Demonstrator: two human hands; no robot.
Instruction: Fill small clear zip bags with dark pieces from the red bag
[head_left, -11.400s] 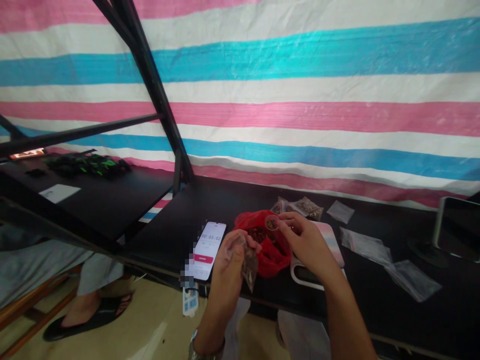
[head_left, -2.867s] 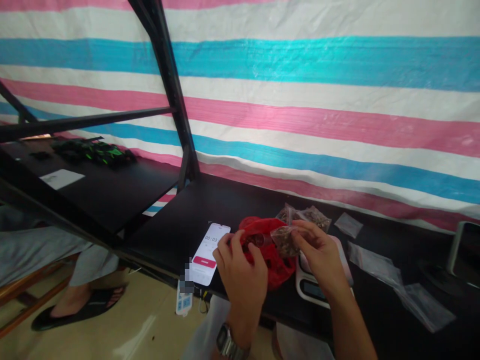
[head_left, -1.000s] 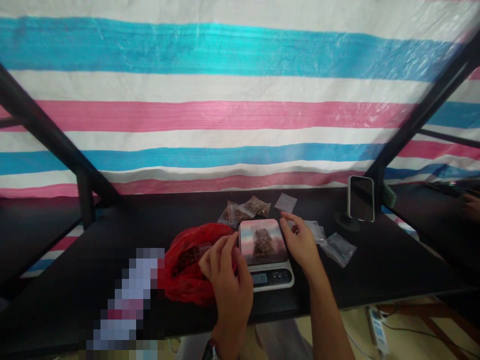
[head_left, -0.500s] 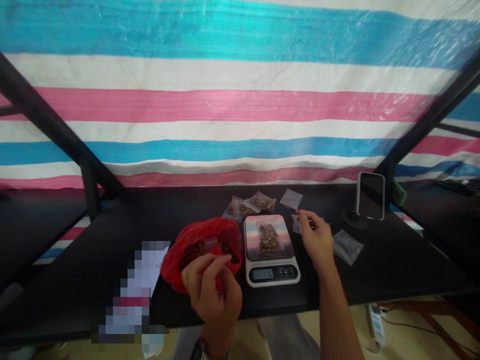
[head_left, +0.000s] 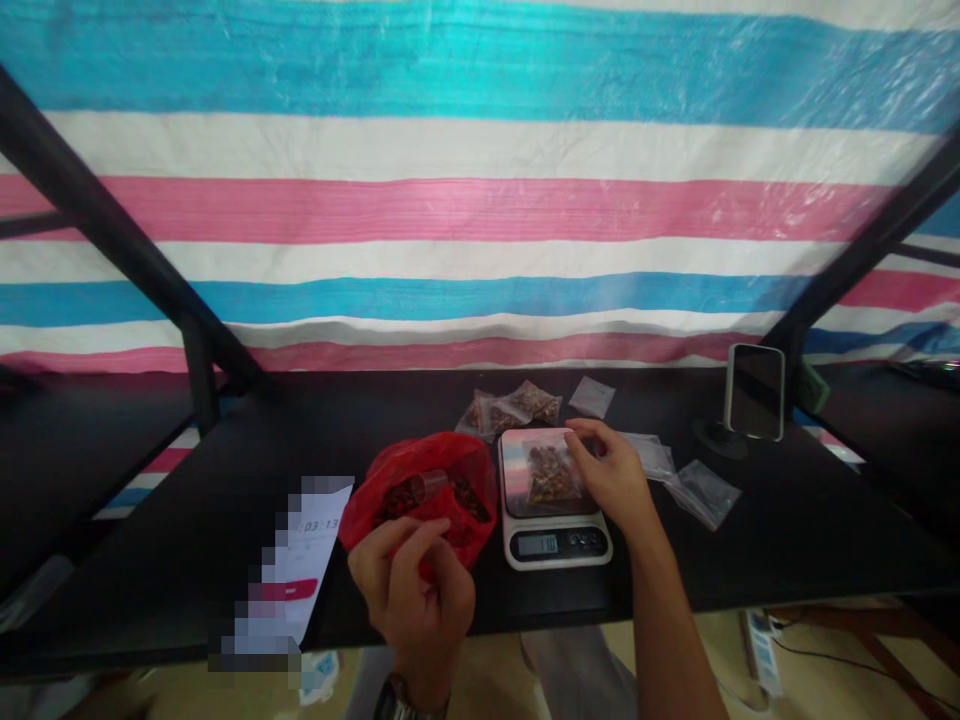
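Observation:
A clear plastic bag of small brown pieces point(head_left: 551, 475) lies on the plate of a white kitchen scale point(head_left: 556, 562), whose display is lit. My right hand point(head_left: 611, 470) reaches in from the right, thumb and fingers closed at that bag's upper right edge. My left hand point(head_left: 416, 590) is held before the near rim of a red plastic bag point(head_left: 480, 460); its fingers are curled together, and anything between them is too small to make out. Inside the red bag, a small clear cup point(head_left: 430, 486) rests among loose brown pieces.
Behind the scale are several filled clear bags point(head_left: 510, 405) and a flat clear bag point(head_left: 592, 397). More flat bags point(head_left: 705, 493) lie to the right. A mirror-like panel on a stand point(head_left: 754, 392) is farther right; a phone point(head_left: 300, 560), partly pixelated, lies left.
My right hand has moved left from the flat bags to the filled bag on the scale. My left hand stays curled by the red bag. The view has shifted slightly.

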